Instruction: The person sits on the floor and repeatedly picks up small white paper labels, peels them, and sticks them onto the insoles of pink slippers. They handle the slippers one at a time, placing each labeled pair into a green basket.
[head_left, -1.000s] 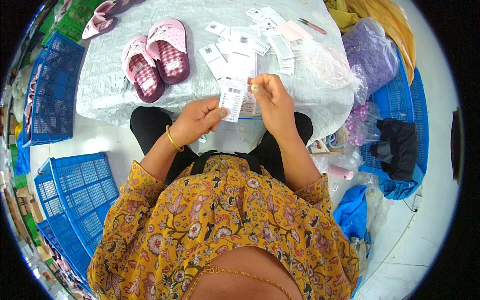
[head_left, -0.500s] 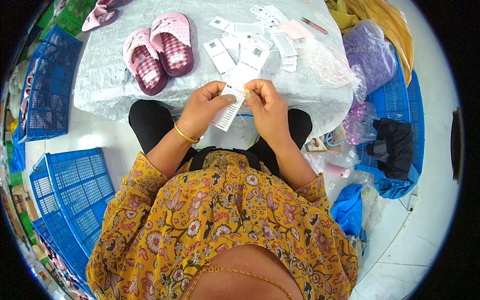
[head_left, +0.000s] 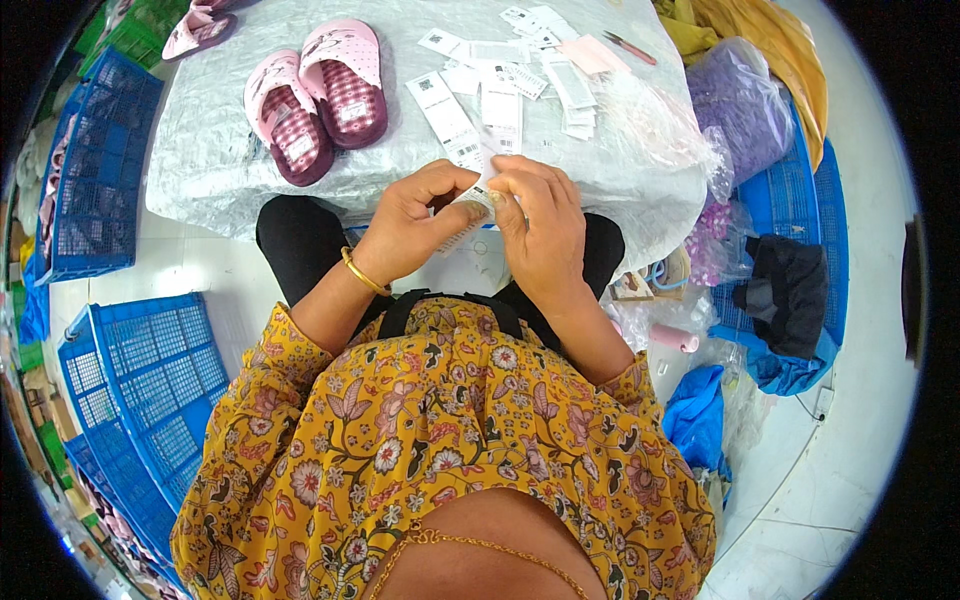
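My left hand (head_left: 415,222) and my right hand (head_left: 540,225) come together at the table's near edge. Both pinch a printed white paper label (head_left: 484,184) between thumb and fingers, and the fingers cover much of it. Just beyond them lie two more long labels, a left one (head_left: 443,112) and a right one (head_left: 502,108). To the left on the table is a pair of pink slippers with dark red soles and checked insoles, a left slipper (head_left: 285,115) and a right slipper (head_left: 345,85).
Plastic film covers the table (head_left: 210,140). Farther back are a pink paper (head_left: 592,55) and a slim red-handled tool (head_left: 630,49). Blue crates (head_left: 150,385) stand at left. At right, a blue basket (head_left: 830,215) has a dark cloth (head_left: 785,295) over it.
The label has tilted and shifted between my fingers, and less of its printed face shows. My right hand has curled farther over it. The slippers stay in place.
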